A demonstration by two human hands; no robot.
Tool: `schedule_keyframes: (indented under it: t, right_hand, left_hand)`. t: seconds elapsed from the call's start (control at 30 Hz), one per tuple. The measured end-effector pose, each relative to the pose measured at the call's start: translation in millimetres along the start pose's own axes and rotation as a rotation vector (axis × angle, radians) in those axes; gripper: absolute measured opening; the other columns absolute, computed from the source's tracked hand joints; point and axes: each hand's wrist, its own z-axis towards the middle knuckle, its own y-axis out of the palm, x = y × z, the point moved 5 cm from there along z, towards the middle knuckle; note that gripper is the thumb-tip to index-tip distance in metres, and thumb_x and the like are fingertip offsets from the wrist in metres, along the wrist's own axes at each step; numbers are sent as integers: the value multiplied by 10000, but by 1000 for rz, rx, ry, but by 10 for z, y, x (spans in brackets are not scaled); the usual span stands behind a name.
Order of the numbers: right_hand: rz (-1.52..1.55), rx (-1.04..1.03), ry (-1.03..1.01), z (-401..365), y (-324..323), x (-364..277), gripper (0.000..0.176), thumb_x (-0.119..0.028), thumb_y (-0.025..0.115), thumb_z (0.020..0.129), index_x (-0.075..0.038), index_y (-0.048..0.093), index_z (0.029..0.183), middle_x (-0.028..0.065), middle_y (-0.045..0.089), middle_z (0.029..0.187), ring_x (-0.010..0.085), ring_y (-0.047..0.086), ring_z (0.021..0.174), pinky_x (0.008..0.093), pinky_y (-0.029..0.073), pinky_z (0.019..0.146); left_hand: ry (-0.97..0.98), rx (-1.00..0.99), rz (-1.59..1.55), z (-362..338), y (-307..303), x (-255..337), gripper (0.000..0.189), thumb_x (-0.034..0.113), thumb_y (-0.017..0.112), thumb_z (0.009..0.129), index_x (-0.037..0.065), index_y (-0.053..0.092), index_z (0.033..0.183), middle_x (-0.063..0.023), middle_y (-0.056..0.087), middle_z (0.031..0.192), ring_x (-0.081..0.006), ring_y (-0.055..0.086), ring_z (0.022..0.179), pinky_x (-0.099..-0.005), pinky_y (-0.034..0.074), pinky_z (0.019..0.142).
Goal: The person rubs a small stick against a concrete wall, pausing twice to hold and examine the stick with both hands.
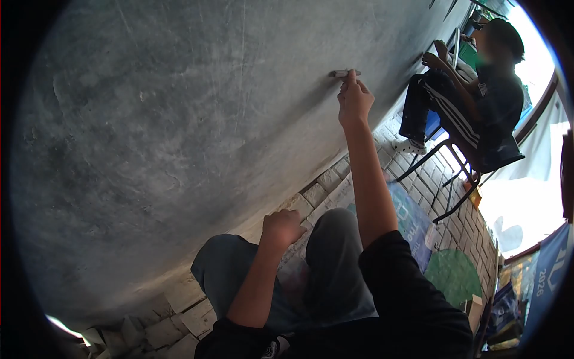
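Observation:
A grey plastered wall (pixel 179 119) with faint scratches fills the upper left of the head view. My right hand (pixel 356 103) is raised against it, its fingers closed on a small, pale, stick-like object (pixel 339 74) that lies sideways at the wall surface. What the object is, I cannot make out. Lower down, my left hand (pixel 282 229) hangs over my bent knees, near the foot of the wall. Its fingers are curled, and whether anything is inside them is hidden.
At the upper right another person (pixel 499 102) sits on a black-framed chair (pixel 460 158) beside the wall. Paving bricks (pixel 418 179) cover the ground. A blue printed sheet (pixel 412 224) and a green round piece (pixel 452 275) lie there. Banners (pixel 547 269) stand at the right.

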Motion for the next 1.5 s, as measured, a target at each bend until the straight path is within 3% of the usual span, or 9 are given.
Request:
schedule_keyframes:
  t: [0.57,0.67,0.7,0.8,0.9,1.07,1.2,1.37,1.5]
  right_hand:
    - [-164,50,-132,-498,335,-186,312,-215,613,826,34,586,639,3,511,511,37,411,468,212,314,450]
    - [-588,-306,-408,-922,607,-266,297,-259,582,852,6,620,724,-7,505,516,31,429,462,195,306,424]
    - [-564,-122,-464,-657,455,-230,274,-205,586,841,-1,612,659,-3,466,476,41,403,470,227,316,442]
    - [-206,2,-85,-400,249,-193,248,-202,591,836,-12,625,681,-7,459,467,44,406,477,233,326,447]
    - [-506,-409,-292,-1051,716,-345,264,-269,598,846,-38,638,725,-22,485,513,26,373,435,193,280,406]
    - [-155,-47,-117,-214,137,-116,267,-273,603,841,-24,642,751,-12,499,526,31,397,451,194,287,412]
    - [-475,-289,-172,-678,422,-208,266,-249,580,858,-22,623,727,-8,491,550,38,394,463,194,290,419]
    - [-108,-48,-64,-400,244,-131,253,-263,596,848,-36,631,741,-11,488,537,35,392,462,190,279,414]
    - [-569,-338,-327,-898,556,-214,239,-243,564,870,-41,635,765,-22,488,538,25,375,443,184,267,404]
  left_hand:
    - [8,47,-15,35,8,-64,401,375,615,753,75,587,1017,-130,609,1003,-279,578,942,-393,455,796]
    - [11,-33,-100,68,54,-28,406,364,616,758,82,580,1048,-136,603,1029,-281,573,960,-390,453,808]
    - [-1,-30,-49,70,46,-28,425,366,615,759,82,572,1072,-137,598,1044,-283,568,971,-388,451,818]
    - [-20,-53,-39,5,28,-4,451,368,613,762,76,559,1101,-137,593,1060,-286,562,987,-384,447,831]
    - [8,-9,-90,48,16,-13,448,375,613,760,53,564,1068,-138,592,1060,-282,559,992,-379,446,834]
    - [-14,-6,-71,16,9,-17,439,377,618,754,53,570,1047,-140,591,1061,-281,561,989,-380,450,825]
    - [18,23,-94,89,1,19,428,368,622,754,55,575,1042,-142,600,1032,-289,573,957,-384,455,807]
    - [28,62,-47,26,24,-6,404,369,615,763,59,579,1020,-138,614,1003,-284,580,951,-386,456,806]
    - [-10,11,-52,128,55,-1,394,374,605,773,64,582,1014,-135,618,998,-279,582,947,-385,456,806]
